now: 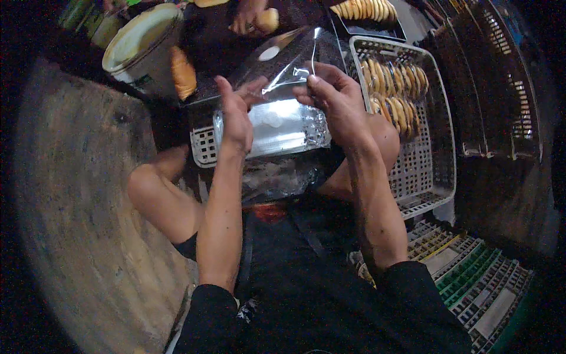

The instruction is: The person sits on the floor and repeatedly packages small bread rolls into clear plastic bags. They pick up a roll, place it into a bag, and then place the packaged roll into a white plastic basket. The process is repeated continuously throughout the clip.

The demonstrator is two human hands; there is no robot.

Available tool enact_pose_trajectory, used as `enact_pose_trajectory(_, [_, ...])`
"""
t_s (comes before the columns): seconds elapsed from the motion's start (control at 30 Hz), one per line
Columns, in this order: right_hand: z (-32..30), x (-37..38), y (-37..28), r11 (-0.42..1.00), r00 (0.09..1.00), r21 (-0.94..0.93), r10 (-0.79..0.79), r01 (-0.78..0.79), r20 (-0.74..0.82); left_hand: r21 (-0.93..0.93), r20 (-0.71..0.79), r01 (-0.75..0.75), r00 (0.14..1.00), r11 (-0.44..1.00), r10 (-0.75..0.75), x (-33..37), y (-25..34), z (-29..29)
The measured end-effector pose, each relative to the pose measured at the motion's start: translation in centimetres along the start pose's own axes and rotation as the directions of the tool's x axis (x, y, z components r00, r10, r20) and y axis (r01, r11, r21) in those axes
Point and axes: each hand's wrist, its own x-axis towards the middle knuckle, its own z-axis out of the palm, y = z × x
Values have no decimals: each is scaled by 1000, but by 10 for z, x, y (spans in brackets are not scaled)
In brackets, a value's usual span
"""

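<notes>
My right hand (339, 97) pinches a clear plastic bag (292, 71) between thumb and fingers, and the film rises up and away from it. My left hand (237, 112) is open beside the bag, thumb spread and fingers reaching toward the film; whether they touch it I cannot tell. Below both hands lies a shiny stack of clear plastic bags (277, 127) on an upturned-looking white perforated basket (204, 147) in front of my lap. The far edge of the held bag is hard to make out against the dark table.
On the right stands a white crate (433, 147) with rows of bagged round baked pieces (395, 82). A dark tray (368, 26) of sliced pieces sits behind it. A bucket (127, 68) and a bread roll (183, 74) are far left. Another person's hand (247, 17) holds a roll across the table.
</notes>
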Motion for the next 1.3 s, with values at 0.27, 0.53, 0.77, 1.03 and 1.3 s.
enact_pose_trajectory(0.27, [8,4,30,962,997,-270,-42,25,-58,489,-528,-206,703,847,476,15,51,-19])
enact_pose_trajectory(0.53, [142,77,148,309,928,-892,-277,331,248,121,-841,-445,428,887,330,-6,53,-137])
enact_pose_trajectory(0.77, [118,129,148,159,894,-939,-388,304,224,58,-738,-536,545,842,398,-1,42,-172])
enact_pose_trajectory(1.03, [144,116,168,55,912,-977,-372,208,173,-61,-765,-403,606,913,217,6,51,-149])
enact_pose_trajectory(1.3, [80,129,90,468,978,-866,-178,178,105,170,-721,-440,554,882,416,11,55,-158])
